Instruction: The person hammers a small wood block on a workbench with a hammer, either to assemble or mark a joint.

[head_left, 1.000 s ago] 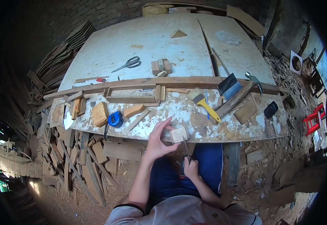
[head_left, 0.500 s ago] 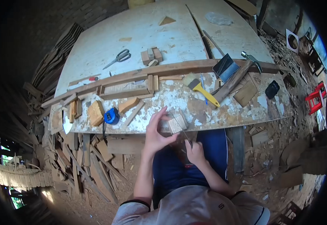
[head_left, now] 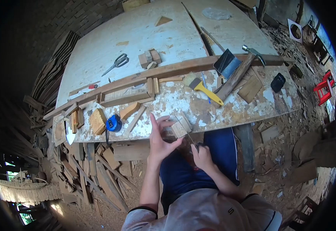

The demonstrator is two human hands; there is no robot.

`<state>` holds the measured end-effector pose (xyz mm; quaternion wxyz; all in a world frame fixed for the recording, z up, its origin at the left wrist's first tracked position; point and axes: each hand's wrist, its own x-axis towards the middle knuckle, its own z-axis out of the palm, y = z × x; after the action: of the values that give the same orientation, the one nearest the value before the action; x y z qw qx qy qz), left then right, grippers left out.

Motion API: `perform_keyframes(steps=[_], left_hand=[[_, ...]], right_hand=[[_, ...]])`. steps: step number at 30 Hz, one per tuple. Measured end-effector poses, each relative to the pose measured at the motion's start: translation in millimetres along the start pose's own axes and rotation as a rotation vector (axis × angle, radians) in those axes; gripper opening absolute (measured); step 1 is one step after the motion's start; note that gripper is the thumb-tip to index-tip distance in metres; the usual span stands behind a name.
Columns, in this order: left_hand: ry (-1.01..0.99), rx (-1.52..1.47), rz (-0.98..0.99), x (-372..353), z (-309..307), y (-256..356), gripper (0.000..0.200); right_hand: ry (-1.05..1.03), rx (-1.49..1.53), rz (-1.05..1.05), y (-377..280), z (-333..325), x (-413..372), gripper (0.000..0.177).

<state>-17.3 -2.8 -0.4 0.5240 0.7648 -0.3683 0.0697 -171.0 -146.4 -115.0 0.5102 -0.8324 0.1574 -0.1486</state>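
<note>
At the near edge of the workbench (head_left: 229, 119) lies a small light wooden block (head_left: 178, 129), against another small wood piece. My left hand (head_left: 161, 141) curves around the block's left side, thumb at its lower edge and fingers at its upper left, gripping it. In my right hand (head_left: 202, 156) is the dark handle of a thin-bladed tool (head_left: 191, 139), its fingers wrapped round it. The thin blade runs up from the handle to the block and seems to cross its face; the exact kind of tool is too small to tell.
Left of the block are a blue tape measure (head_left: 114, 123) and wood pieces (head_left: 98, 121). Beyond lie a yellow-handled brush (head_left: 208, 93), a long wooden beam (head_left: 175, 70), scissors (head_left: 116, 64) and a wooden block stack (head_left: 149, 57). A hammer (head_left: 254, 54) is at the back right.
The camera view has shifted slightly, so the bench items appear displaced. My left fingers have changed pose a little; both hands stay at the block.
</note>
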Motion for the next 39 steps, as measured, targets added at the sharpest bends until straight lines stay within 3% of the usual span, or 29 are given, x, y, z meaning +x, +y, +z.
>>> perform_keyframes(steps=[3,6,10,15,19,23,26,27,28,31,34,36,39], left_hand=[[-0.028,0.049,0.08,-8,-5,-3,0.155],[-0.011,0.123,0.213,0,-6,3,0.148],[-0.005,0.08,0.136,-1,-5,6,0.148],[0.001,0.127,0.24,2,-4,4,0.146],[0.032,0.091,0.139,-5,1,4,0.147],[0.019,0.137,0.228,-1,-2,5,0.146],[0.015,0.133,0.155,-6,0,1,0.152],[0.008,0.115,0.117,-18,-1,2,0.152],[0.005,0.098,0.096,-20,-1,1,0.152],[0.023,0.147,0.197,-3,-1,1,0.151],[0.052,0.143,0.253,-1,1,-6,0.146],[0.07,0.124,0.218,-12,4,-5,0.142],[0.083,0.126,0.262,-8,3,-5,0.14]], right_hand=[[0.036,0.063,0.015,-12,-5,4,0.031],[0.089,0.073,-0.021,18,13,-5,0.033],[-0.001,0.051,0.02,-25,-7,5,0.028],[0.132,0.07,-0.088,32,19,-15,0.023],[-0.005,0.014,-0.002,-25,-13,7,0.024],[0.133,0.068,-0.057,32,23,-14,0.026],[0.079,0.034,-0.086,-14,-3,3,0.027],[0.012,-0.114,-0.012,-14,-4,6,0.029],[-0.025,-0.004,0.036,-33,-15,13,0.029],[0.103,0.047,-0.066,33,17,-7,0.027],[0.115,0.047,-0.109,13,7,-6,0.026],[-0.004,-0.03,-0.009,-20,-14,8,0.028],[0.097,-0.01,-0.095,8,4,-2,0.026]])
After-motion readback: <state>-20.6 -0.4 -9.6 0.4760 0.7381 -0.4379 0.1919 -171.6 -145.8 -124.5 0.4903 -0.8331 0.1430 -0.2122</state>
